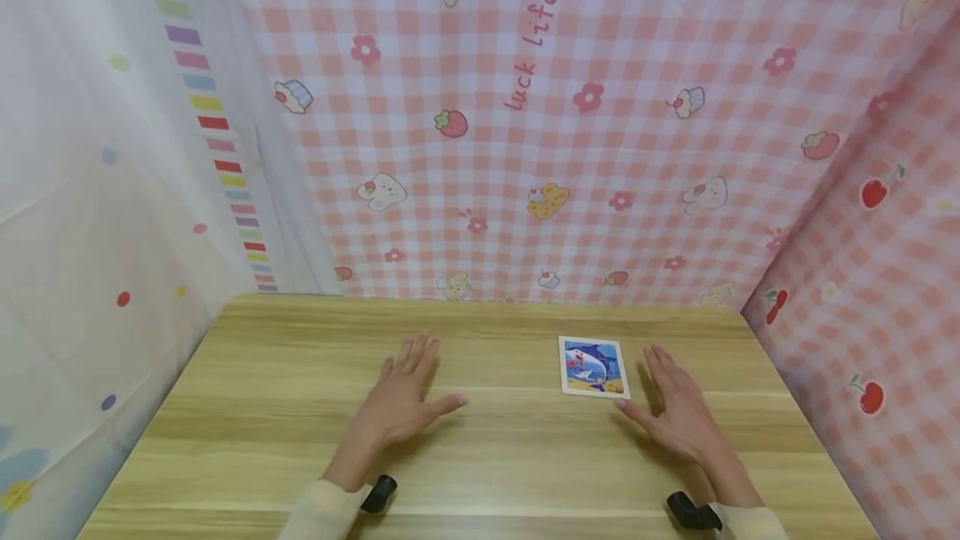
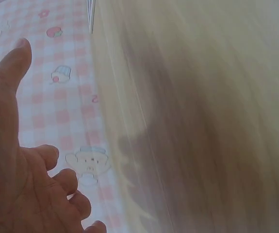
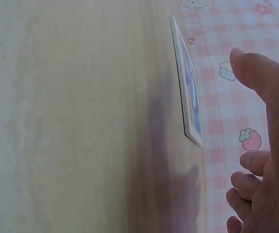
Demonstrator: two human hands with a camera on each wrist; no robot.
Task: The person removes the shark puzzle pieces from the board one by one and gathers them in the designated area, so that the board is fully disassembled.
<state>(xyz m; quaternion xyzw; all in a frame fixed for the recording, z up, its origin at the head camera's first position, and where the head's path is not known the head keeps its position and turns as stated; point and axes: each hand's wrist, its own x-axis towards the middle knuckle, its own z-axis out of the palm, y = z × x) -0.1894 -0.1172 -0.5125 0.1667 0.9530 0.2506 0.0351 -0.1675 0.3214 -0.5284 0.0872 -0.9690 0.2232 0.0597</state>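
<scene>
A small square picture puzzle [image 1: 592,367] with a white border lies flat on the wooden table, right of the middle; its picture shows a blue and white whale or dolphin. My right hand [image 1: 678,411] is just to the right of it, fingers extended and thumb tip close to the puzzle's near right corner. In the right wrist view the puzzle [image 3: 188,87] appears edge-on beyond the thumb. My left hand [image 1: 401,402] hovers over the left half of the table, fingers spread, thumb pointing inward, holding nothing.
The wood-grain table [image 1: 510,473] ends at a pink checked cloth [image 1: 495,165] hanging behind it. Another checked cloth [image 1: 885,273] hangs on the right, a white dotted curtain [image 1: 97,215] on the left. Each wrist wears a black camera mount [image 1: 380,493].
</scene>
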